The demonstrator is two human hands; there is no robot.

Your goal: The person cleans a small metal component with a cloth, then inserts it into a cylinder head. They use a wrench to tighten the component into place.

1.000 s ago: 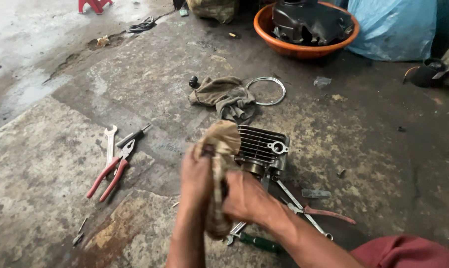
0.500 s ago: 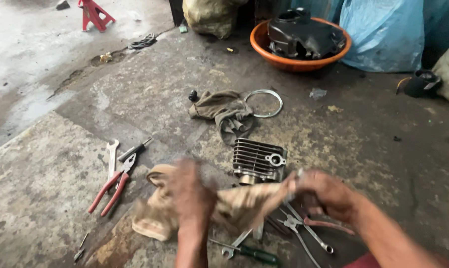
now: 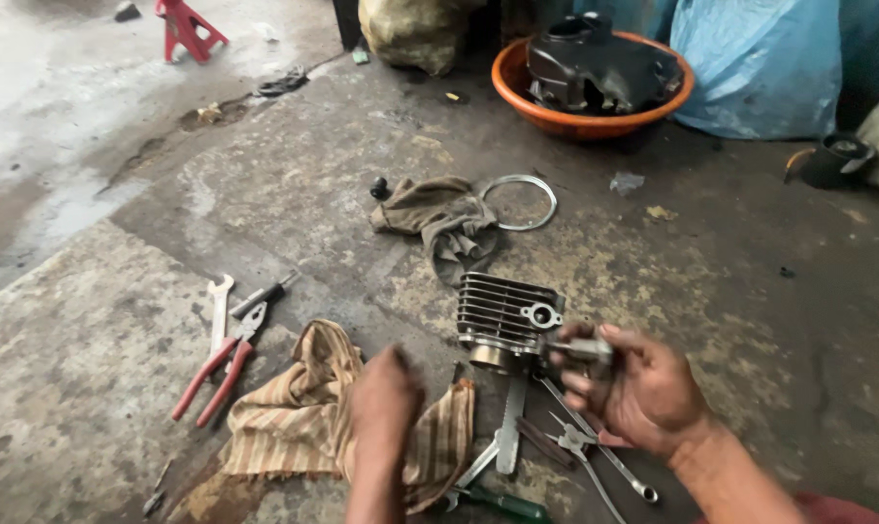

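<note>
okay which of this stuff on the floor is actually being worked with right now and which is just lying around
In hand:
right hand holding a small metal part
finned cylinder
left hand on the striped rag

Lying about:
red pliers
open-end wrench
metal ring
orange basin

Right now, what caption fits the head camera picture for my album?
Left hand on striped cloth, right hand gripping a small metal part beside finned cylinder.

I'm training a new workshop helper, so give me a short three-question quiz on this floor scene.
1. True or false: the left hand rests on the striped cloth.
2. What does the right hand hold?
A. a small metal part
B. red-handled pliers
C. a metal ring
3. What holds the black engine cover?

Key: 1 true; 2 A; 3 the orange basin.
</note>
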